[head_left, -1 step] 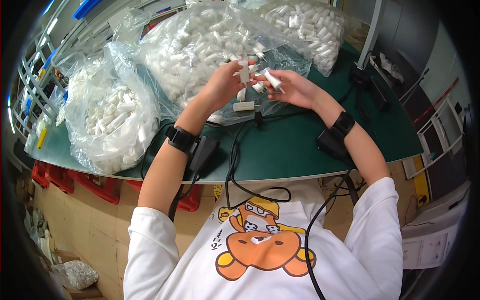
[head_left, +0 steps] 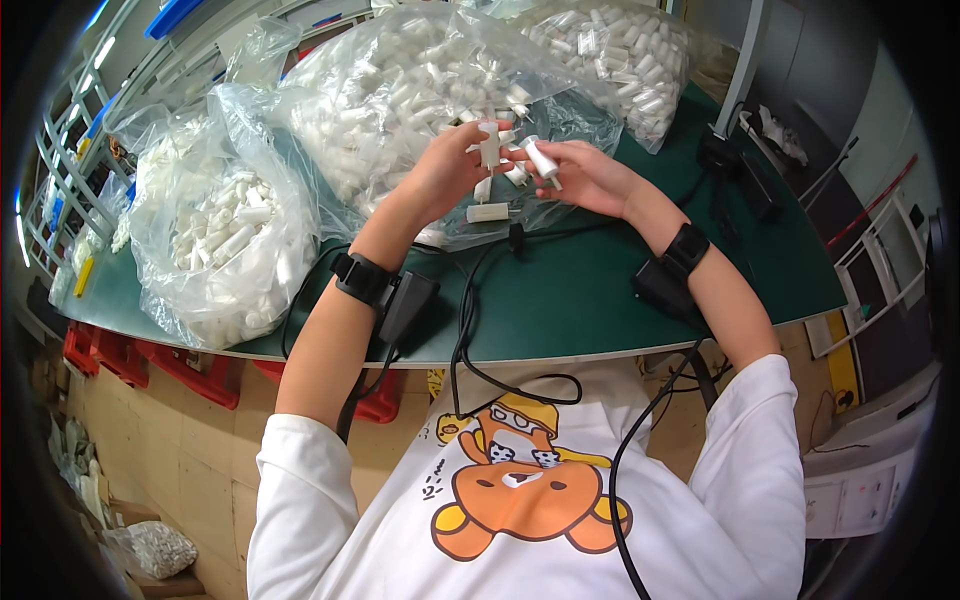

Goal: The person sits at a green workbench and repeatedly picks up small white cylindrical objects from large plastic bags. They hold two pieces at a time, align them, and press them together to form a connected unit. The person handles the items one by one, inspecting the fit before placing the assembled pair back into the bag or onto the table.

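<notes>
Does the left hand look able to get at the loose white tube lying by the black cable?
Probably yes: the left hand is close and nothing seems to cover the loose tube. The hand holds another tube, though, so it may need emptying first.

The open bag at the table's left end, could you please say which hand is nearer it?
Left. The left hand is right of the open bag; the right hand is farther right, beyond the left.

Dark, unreadable characters point(head_left: 431, 481) on the white shirt point(head_left: 385, 545)
</notes>
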Available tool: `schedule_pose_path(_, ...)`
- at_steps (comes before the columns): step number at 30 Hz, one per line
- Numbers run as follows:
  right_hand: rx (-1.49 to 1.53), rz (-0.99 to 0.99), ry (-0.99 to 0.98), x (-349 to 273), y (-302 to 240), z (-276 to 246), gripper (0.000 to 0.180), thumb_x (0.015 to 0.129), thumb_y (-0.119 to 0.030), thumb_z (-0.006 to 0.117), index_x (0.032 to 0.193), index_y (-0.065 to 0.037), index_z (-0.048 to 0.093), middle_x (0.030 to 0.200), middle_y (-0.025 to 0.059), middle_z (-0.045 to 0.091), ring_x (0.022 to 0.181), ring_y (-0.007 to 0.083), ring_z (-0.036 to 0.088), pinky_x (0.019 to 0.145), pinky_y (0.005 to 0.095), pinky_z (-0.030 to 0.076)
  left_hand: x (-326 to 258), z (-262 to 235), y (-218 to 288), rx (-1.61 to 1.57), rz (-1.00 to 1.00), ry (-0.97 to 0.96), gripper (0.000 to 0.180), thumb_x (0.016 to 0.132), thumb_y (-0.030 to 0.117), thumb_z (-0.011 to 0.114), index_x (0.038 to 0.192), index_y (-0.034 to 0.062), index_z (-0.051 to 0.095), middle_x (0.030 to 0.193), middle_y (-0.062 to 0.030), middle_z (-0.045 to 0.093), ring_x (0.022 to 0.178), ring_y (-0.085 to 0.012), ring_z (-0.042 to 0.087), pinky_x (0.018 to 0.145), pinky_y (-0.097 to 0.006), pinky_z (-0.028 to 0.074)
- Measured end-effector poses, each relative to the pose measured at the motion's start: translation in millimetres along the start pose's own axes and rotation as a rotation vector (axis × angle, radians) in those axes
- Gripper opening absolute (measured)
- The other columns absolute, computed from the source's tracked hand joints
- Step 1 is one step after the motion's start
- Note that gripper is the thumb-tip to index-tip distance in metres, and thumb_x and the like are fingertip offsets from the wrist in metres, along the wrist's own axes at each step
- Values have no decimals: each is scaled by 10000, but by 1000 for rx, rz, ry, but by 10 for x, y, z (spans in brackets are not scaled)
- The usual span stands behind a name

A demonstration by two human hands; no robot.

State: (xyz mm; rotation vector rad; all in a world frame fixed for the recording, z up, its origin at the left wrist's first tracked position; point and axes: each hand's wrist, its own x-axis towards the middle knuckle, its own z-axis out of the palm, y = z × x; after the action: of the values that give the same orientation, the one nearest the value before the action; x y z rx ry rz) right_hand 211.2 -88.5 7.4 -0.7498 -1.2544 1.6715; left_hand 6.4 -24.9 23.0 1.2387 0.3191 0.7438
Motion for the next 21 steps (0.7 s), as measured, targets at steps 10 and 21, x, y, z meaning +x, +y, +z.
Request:
schedule_pose_path(10, -258, -84, 52, -64, -82, 277, 348, 903, -206, 521, 1178, 4, 485, 1143, 72, 534, 1033, 183, 548, 857, 308, 445, -19, -94, -6, 274, 20, -122, 413, 870, 310, 497, 1182, 43, 536, 1102, -52, 568, 959, -139, 503, 868, -294, 354)
schedule_pose_path(21, -403, -173, 32, -137, -808, 726, 350, 870, -246, 568, 1140, -24, 545, 1108, 66, 575, 996, 143, 547, 841, 304, 442, -28, -84, -35, 613, -75, -237, 403, 897, 396, 476, 1113, 64, 548, 958, -38, 570, 800, -119, 517, 728, -272, 424)
